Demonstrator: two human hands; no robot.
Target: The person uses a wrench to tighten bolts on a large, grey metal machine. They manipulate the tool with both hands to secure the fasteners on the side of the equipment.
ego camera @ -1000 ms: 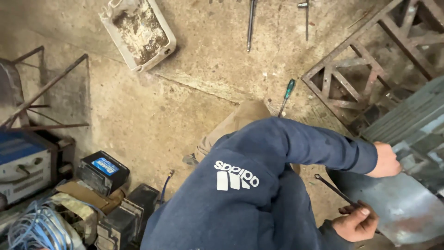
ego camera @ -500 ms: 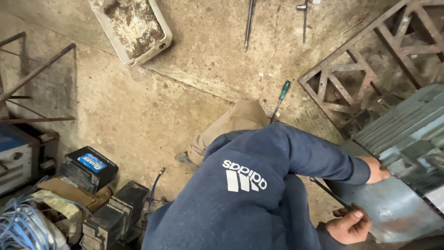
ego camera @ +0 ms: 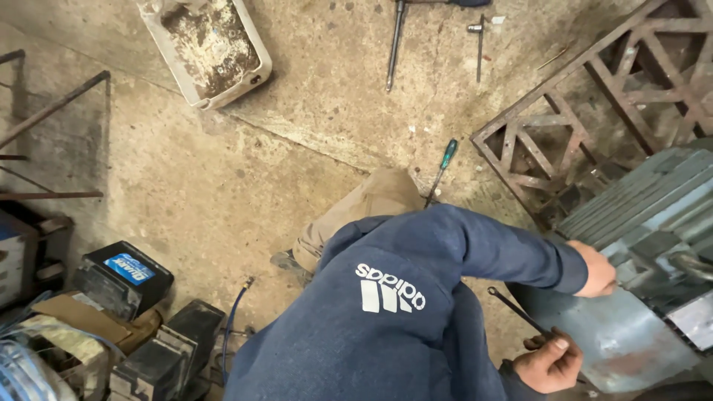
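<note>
My left hand, in a dark blue sleeve, rests on the edge of a grey-blue ribbed metal machine at the right. Lower down, my right hand is closed around a thin dark wrench that points up and left over the machine's flat grey plate. My blue sweatshirt fills the lower middle and my bent knee in tan trousers shows above it.
A green-handled screwdriver lies on the concrete floor by my knee. A rusty metal lattice frame sits behind the machine. A dirty white tray and long tools lie further off; batteries and boxes crowd the lower left.
The view has drifted slightly. My left hand stays on the machine and my right hand, still gripping the wrench, has shifted a little to the left.
</note>
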